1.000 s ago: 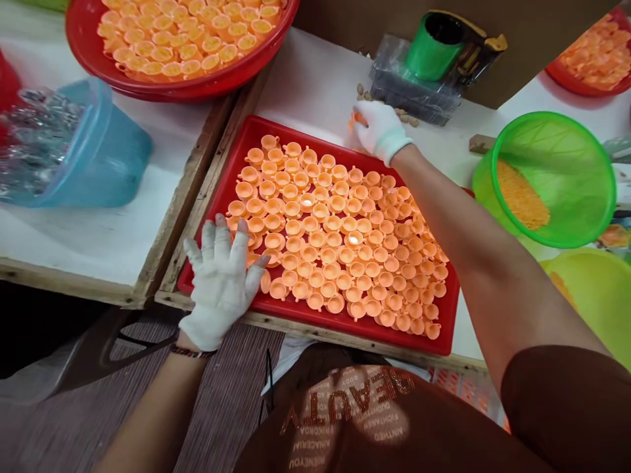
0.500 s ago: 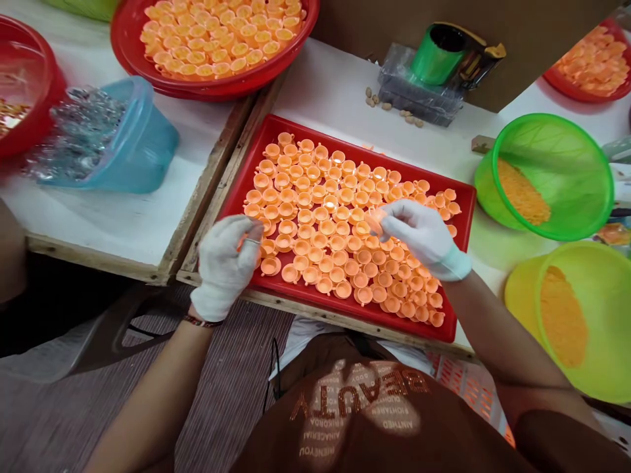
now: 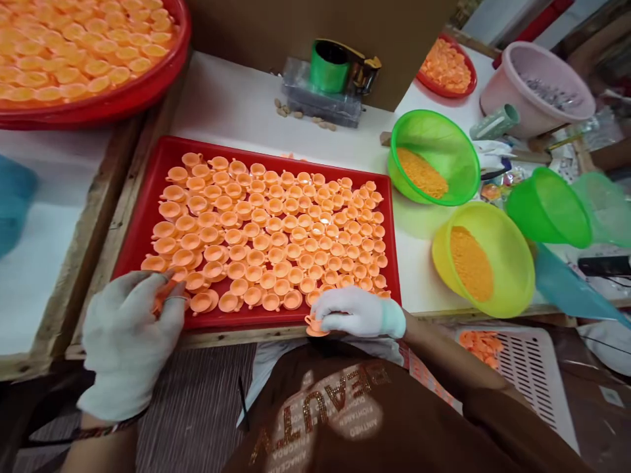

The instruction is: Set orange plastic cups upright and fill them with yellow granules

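Observation:
A red tray (image 3: 129, 217) is covered with small orange toy teacups (image 3: 266, 243) on saucers. Gloved in white, my left hand (image 3: 129, 328) is at the tray's front left corner, its fingers closed around orange plastic pieces (image 3: 166, 294). Those pieces are partly hidden, so their exact shape cannot be made out. My right hand (image 3: 352, 310), also gloved, pinches one orange toy teacup (image 3: 315, 324) at the tray's front edge. The palm covers a few cups behind it.
Right of the tray stand a green bowl (image 3: 468, 151) and a yellow bowl (image 3: 517, 263), both holding small orange pieces. A tape dispenser (image 3: 329, 69) is behind the tray. At back left, a large red basin (image 3: 180, 46) holds more cups. A perforated crate (image 3: 537, 374) sits low at right.
The view has swung to the right. My right hand has moved from above the tray's right part to its front edge with a teacup; my left hand stays by the front left corner.

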`<state>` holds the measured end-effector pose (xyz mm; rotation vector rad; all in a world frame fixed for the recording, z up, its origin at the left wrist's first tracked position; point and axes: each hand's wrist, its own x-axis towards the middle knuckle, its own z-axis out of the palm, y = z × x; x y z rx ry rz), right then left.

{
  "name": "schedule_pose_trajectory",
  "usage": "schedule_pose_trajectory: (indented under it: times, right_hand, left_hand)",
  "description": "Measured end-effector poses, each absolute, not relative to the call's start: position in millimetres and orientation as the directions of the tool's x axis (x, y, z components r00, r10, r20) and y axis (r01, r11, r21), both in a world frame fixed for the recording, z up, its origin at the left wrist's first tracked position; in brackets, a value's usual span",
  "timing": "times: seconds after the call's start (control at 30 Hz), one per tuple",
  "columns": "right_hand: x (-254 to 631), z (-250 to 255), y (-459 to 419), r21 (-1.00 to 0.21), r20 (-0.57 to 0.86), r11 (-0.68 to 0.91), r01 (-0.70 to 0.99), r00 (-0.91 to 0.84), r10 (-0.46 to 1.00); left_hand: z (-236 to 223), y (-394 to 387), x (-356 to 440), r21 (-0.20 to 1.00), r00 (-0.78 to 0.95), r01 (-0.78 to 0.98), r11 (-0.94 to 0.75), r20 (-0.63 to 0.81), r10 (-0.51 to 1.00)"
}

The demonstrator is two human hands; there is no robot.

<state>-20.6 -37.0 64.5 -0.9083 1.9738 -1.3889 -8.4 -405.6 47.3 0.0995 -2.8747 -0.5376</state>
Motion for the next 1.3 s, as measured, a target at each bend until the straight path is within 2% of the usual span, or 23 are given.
schedule_pose_trajectory:
  times: [0.1,0.27,0.4,0.5,0.6,0.67,0.73,0.93,1.07,1.13,1.2,1.3]
  right_hand:
    - [-14.9,63.0,-42.2,-0.951,-0.051,0.222,-0.215,-0.599,-0.799]
    - [-41.0,63.9,-95.1,-0.868,0.202,0.168,-0.467,-0.641,-0.74]
    - [-66.0,57.5,-156.7,-0.745,0.278,0.218,-0.63,-0.59,-0.758]
    - [-75.4,52.1,-189.2,-0.499,0.187,0.345,-0.795,-0.487,-0.853]
    - [-78.4,51.0,-202.0,-0.234,0.028,0.433,-0.871,-0.451,-0.892]
    - [-78.7,53.9,-204.7,-0.146,-0.029,0.44,-0.886,-0.44,-0.897]
    - [-79.0,58.6,-208.1,-0.11,-0.07,0.427,-0.898,-0.421,-0.904]
    - [-84.9,68.1,-224.9,-0.095,-0.195,0.4,-0.912,-0.377,-0.905]
    - [-85.6,77.5,-216.5,-0.127,-0.162,0.423,-0.897,-0.402,-0.901]
    - [-78.9,84.5,-205.2,-0.216,-0.07,0.454,-0.864,-0.45,-0.89]
    - [-65.4,89.7,-191.9,-0.369,0.03,0.447,-0.815,-0.491,-0.871]
    - [-36.7,87.9,-171.4,-0.552,0.089,0.421,-0.72,-0.553,-0.829]
  left_hand:
    - [43.7,-403.9,-10.3,0.384,-0.975,-0.064,0.921,0.173,-0.139]
    - [36.8,-410.1,-14.7,0.396,-0.965,-0.043,0.917,0.222,-0.141]
    - [46.1,-421.5,-8.4,0.456,-0.926,-0.098,0.885,0.284,-0.249]
    - [53.2,-429.8,2.2,0.546,-0.868,-0.137,0.826,0.335,-0.366]
    - [52.5,-434.8,12.8,0.562,-0.841,-0.143,0.815,0.366,-0.399]
    - [48.7,-434.4,17.4,0.563,-0.839,-0.118,0.818,0.384,-0.385]
    - [44.0,-431.3,19.0,0.547,-0.849,-0.086,0.832,0.398,-0.349]
    - [37.0,-423.8,12.2,0.433,-0.868,0.047,0.9,0.464,-0.178]
    - [50.5,-422.5,11.1,0.433,-0.857,0.078,0.898,0.489,-0.161]
    - [61.9,-412.5,13.9,0.478,-0.864,0.099,0.873,0.476,-0.163]
    - [72.0,-393.4,19.7,0.551,-0.884,0.13,0.824,0.44,-0.155]
    - [77.9,-358.5,32.1,0.658,-0.931,0.142,0.739,0.343,-0.127]
